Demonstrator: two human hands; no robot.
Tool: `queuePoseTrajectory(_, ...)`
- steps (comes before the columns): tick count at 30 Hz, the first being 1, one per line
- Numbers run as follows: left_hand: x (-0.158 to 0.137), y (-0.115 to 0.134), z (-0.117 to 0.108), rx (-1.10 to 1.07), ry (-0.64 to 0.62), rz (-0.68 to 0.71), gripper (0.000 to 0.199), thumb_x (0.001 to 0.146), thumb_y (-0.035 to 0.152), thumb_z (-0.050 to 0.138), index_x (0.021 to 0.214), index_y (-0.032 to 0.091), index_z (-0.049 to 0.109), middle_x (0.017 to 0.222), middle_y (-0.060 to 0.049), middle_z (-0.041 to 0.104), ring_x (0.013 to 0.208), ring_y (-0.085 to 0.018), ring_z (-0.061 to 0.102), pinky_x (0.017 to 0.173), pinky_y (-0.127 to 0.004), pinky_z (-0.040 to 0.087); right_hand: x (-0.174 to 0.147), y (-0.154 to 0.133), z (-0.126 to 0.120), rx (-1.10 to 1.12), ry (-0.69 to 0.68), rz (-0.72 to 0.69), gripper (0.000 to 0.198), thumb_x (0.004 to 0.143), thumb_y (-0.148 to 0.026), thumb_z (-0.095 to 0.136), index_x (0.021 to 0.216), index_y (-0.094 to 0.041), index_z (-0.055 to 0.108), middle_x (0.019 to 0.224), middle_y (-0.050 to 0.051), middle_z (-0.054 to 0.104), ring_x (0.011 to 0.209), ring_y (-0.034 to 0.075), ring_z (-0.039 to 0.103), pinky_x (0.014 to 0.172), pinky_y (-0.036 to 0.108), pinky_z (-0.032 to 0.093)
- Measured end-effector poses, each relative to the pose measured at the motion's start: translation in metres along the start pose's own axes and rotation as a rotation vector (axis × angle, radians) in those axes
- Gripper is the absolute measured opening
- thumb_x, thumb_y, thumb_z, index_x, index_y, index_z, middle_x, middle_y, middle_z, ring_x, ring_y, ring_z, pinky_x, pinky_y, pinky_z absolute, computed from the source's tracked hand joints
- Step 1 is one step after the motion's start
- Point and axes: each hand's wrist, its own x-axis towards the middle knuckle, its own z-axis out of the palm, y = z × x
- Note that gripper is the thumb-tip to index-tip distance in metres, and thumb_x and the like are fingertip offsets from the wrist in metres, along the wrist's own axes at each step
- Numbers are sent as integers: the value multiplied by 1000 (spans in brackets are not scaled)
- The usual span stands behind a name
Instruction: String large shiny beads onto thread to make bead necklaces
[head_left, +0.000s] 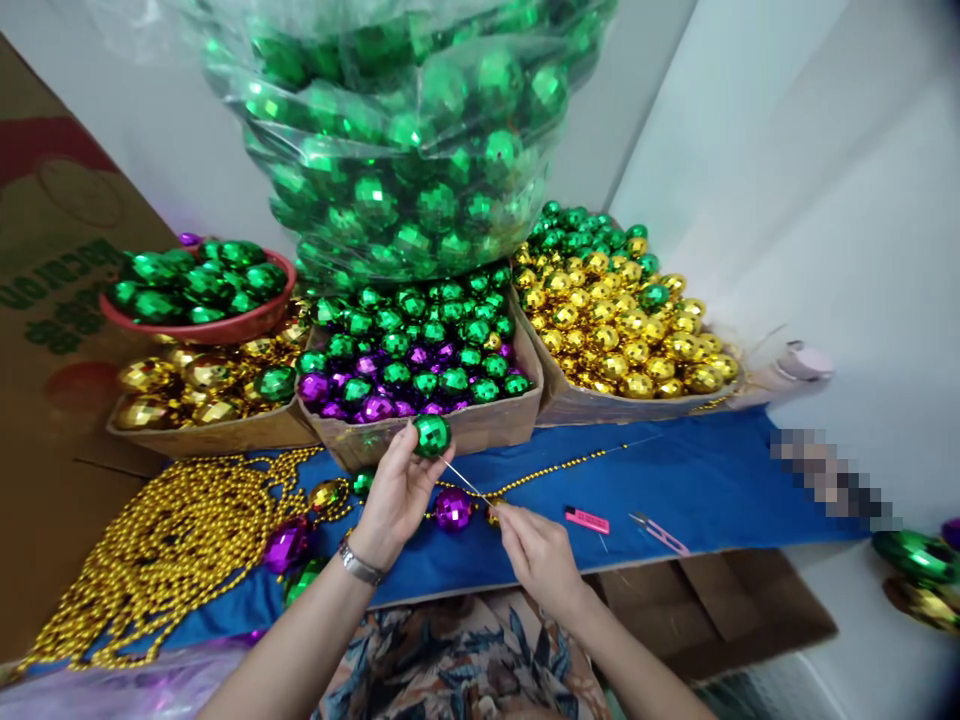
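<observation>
My left hand (396, 495), with a watch at its wrist, pinches a shiny green faceted ball (432, 436) in its fingertips above the blue cloth. My right hand (536, 555) is closed on a long thin needle (469, 478), whose far end meets the lower side of that ball; whether it is inside cannot be seen. Beneath my hands lie a purple ball (454, 509) and a string of small gold beads (559, 468). More balls trail to the left, among them a gold ball (328, 495) and a larger purple ball (286, 546).
Boxes of green and purple balls (420, 345) and gold balls (615, 325) line the back. A bulging clear bag of green balls (420, 200) rises behind. A red bowl (255, 322), heaped gold bead strands (180, 545), a pink cutter (587, 520) and thread snips (660, 534) lie around.
</observation>
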Motion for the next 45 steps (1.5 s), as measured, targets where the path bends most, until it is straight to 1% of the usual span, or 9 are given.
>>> queuePoseTrajectory(10,-20,-21,-9,109,-163,-52,33,78,26,72,107,26,57,112,-2,62,97,-18,64,92,-44,51,5,-5,5,11,6,26,25,97,-14,36,102,-19,60,90,5,73,76,16,70,68,25,52)
queuePoseTrajectory(18,-36,-34,-22,347,-279,76,47,75,29,75,118,27,55,122,-7,56,100,-19,61,80,-31,54,6,-2,12,-3,42,-42,24,97,-14,36,95,-19,59,80,4,69,71,16,66,66,25,48)
queuePoseTrajectory(21,-26,-13,-55,671,-261,189,44,76,33,73,117,22,60,114,-10,63,99,-23,62,79,-30,53,3,2,10,-9,50,-33,22,97,-16,38,85,-20,55,70,2,62,62,15,60,60,25,44)
queuePoseTrajectory(24,2,33,-110,1184,134,391,25,81,38,63,97,20,68,95,-7,69,88,-21,64,78,-29,50,0,7,7,-19,38,-35,20,97,-17,39,84,-20,53,68,1,59,59,14,58,59,25,42)
queuePoseTrajectory(27,34,79,-167,1470,362,309,14,77,29,61,85,20,68,89,-7,70,93,-26,64,87,-34,45,-2,8,7,-17,30,-37,19,98,-17,38,86,-20,53,69,1,59,60,14,57,58,25,41)
queuePoseTrajectory(33,63,103,-225,1555,371,67,15,61,11,65,52,18,56,53,-3,58,81,-26,65,87,-39,43,-3,6,12,13,11,-24,18,98,-16,39,91,-20,55,76,3,64,65,15,60,62,25,43)
queuePoseTrajectory(37,64,100,-223,1486,384,100,10,58,13,66,55,18,58,56,-6,60,88,-31,64,86,-40,44,-3,3,13,33,-17,-4,20,98,-15,38,88,-20,54,75,3,62,65,14,60,62,25,43)
queuePoseTrajectory(41,52,97,-190,1317,348,190,24,72,33,64,88,16,67,84,-8,70,87,-26,65,78,-35,50,-2,-2,16,51,-42,-12,22,98,-15,37,86,-19,55,72,2,61,63,14,58,61,24,41)
queuePoseTrajectory(45,24,76,-132,705,120,131,37,71,39,73,99,16,68,84,-5,69,76,-15,65,70,-25,53,0,-8,21,78,-69,-27,22,98,-15,37,89,-19,56,74,3,63,64,14,58,61,24,40)
